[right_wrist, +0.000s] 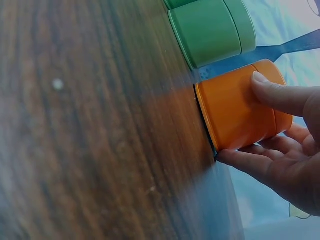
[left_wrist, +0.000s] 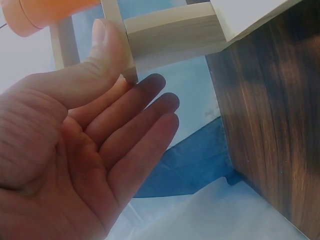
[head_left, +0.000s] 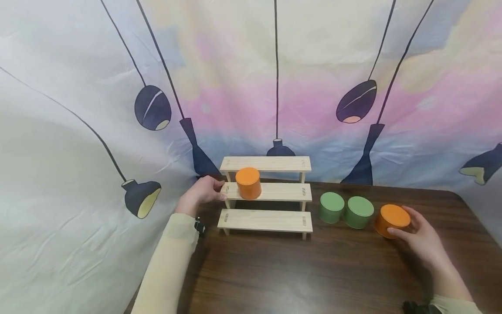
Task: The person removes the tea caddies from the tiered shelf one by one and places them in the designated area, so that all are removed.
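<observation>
A three-tier wooden display stand (head_left: 270, 220) stands on the table, with an orange tin (head_left: 249, 185) on the left part of its middle tier. My left hand (head_left: 201, 190) holds that tier's left end. In the left wrist view, thumb and index finger pinch the stand's edge while the other fingers (left_wrist: 145, 145) extend loosely beneath. Over on the right, my right hand (head_left: 423, 240) grips a second orange tin (head_left: 392, 216) by its sides. The right wrist view shows the thumb (right_wrist: 280, 95) on one side of this tin and fingers on the other, its base at the tabletop.
Two green lidded tins (head_left: 331, 207) (head_left: 358, 212) stand side by side between the stand and the right-hand tin. Behind the dark wooden table (head_left: 266, 270) hangs a cloth (head_left: 313, 87) printed with lamps, which also runs along the left side.
</observation>
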`<state>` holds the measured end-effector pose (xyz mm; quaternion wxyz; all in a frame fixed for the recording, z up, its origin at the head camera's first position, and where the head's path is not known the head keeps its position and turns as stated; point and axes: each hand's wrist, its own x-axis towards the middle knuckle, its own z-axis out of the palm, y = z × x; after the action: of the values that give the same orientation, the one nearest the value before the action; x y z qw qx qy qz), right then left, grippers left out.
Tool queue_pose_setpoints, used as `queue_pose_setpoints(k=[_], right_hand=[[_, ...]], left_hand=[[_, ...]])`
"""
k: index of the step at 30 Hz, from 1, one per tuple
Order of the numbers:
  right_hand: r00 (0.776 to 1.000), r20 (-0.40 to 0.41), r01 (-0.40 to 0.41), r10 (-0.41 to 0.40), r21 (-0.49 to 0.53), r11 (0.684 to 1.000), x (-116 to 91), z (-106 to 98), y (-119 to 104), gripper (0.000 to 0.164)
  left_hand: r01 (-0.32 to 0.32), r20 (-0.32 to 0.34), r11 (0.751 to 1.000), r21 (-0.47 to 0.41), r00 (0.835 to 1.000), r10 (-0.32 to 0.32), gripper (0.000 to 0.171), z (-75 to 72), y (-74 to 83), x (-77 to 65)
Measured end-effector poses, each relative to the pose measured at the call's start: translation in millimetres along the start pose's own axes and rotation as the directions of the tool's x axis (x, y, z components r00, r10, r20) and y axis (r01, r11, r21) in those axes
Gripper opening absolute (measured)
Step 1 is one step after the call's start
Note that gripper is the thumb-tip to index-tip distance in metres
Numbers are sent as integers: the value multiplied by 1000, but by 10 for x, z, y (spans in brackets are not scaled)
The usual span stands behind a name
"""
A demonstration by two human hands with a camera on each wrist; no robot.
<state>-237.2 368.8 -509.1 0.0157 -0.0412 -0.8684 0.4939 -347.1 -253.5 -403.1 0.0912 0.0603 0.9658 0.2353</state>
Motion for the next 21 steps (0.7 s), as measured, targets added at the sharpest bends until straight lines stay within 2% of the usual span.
queue_pose_setpoints(k=[10,21], right_hand=[[1000,-4,-3,3,25,1000,13,39,37,103],[1000,-9,4,-4,3,1000,21,51,23,104]], left_hand=[[2,10,1000,5,1000,-2,69,-5,6,-5],[-4,5,1000,17,1000,3,69,-19,16,7]])
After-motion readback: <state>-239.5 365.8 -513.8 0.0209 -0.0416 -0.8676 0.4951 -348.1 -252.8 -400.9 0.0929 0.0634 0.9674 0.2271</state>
